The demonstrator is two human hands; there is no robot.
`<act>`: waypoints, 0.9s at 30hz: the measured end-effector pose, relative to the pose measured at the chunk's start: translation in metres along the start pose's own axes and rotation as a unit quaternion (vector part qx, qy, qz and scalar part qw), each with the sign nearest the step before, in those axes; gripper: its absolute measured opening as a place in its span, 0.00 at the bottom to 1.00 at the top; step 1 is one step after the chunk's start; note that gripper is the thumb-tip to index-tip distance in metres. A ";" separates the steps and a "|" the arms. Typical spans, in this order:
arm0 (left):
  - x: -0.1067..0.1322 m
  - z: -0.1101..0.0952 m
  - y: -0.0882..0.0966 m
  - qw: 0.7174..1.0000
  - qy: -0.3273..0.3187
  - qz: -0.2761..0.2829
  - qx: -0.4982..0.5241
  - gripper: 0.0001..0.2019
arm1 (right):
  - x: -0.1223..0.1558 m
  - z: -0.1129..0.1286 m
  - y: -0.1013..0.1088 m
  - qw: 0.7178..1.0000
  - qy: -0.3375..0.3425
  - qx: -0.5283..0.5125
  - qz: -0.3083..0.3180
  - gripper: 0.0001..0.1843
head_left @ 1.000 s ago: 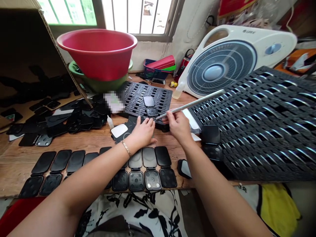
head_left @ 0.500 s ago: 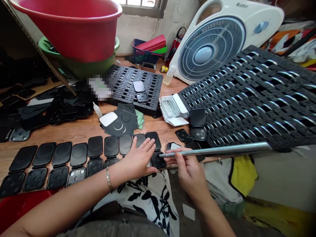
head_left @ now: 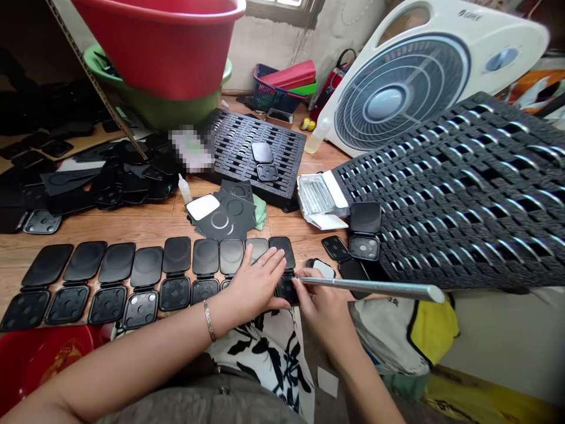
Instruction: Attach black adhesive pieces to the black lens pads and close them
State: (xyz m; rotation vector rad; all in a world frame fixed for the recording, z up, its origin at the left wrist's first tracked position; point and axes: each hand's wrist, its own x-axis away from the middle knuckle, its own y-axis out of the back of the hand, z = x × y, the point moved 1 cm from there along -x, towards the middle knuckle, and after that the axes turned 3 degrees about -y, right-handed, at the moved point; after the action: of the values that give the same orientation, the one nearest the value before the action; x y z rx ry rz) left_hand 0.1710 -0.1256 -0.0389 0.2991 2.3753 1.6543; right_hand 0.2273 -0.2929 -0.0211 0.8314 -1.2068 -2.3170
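Observation:
Black flat cases with hinged lids lie opened in a row (head_left: pixel 117 264) along the table's front edge. Round marks show on their lower halves. My left hand (head_left: pixel 258 280) rests across the row's right part, fingers stretched out, partly covering several cases. A long silver rod (head_left: pixel 375 286) is pinched between the thumb and fingers of my right hand (head_left: pixel 324 303). It points left, its thin tip at the lower half of the rightmost case (head_left: pixel 286 288); whether it touches is too small to tell. Its far end sticks out to the right.
A black slotted foam board (head_left: pixel 477 206) with shiny rods leans at right, beside a white fan (head_left: pixel 424 88). An open box of rods (head_left: pixel 320 197), black sheets (head_left: pixel 229 212) and a small bottle (head_left: pixel 184 189) lie behind the row. Red (head_left: pixel 176 53) and green tubs stand at back left.
My right hand has brought the rod's tip to the rightmost case, and the rod's far end has swung down toward me. My left hand stays spread on the row. The view has shifted slightly.

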 end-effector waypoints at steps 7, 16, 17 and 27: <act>-0.003 -0.003 0.001 1.000 0.014 0.006 -0.006 0.38 | -0.007 0.000 0.003 0.999 -0.011 -0.021 0.039 0.03; -0.005 -0.003 -0.003 0.999 0.017 0.002 -0.028 0.39 | -0.005 -0.007 0.012 0.983 -0.097 -0.100 0.116 0.05; -0.005 -0.003 -0.004 1.000 0.018 0.000 -0.026 0.39 | -0.003 -0.006 0.013 0.976 -0.116 -0.123 0.139 0.07; -0.002 0.001 -0.008 1.000 0.007 -0.026 0.005 0.37 | 0.002 0.013 -0.002 0.976 -0.096 -0.175 0.084 0.05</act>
State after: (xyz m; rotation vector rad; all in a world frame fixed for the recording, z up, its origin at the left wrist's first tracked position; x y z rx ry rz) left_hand 0.1731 -0.1276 -0.0463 0.2253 2.3818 1.6259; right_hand 0.2170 -0.2854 -0.0179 0.3744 -0.8612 -2.4095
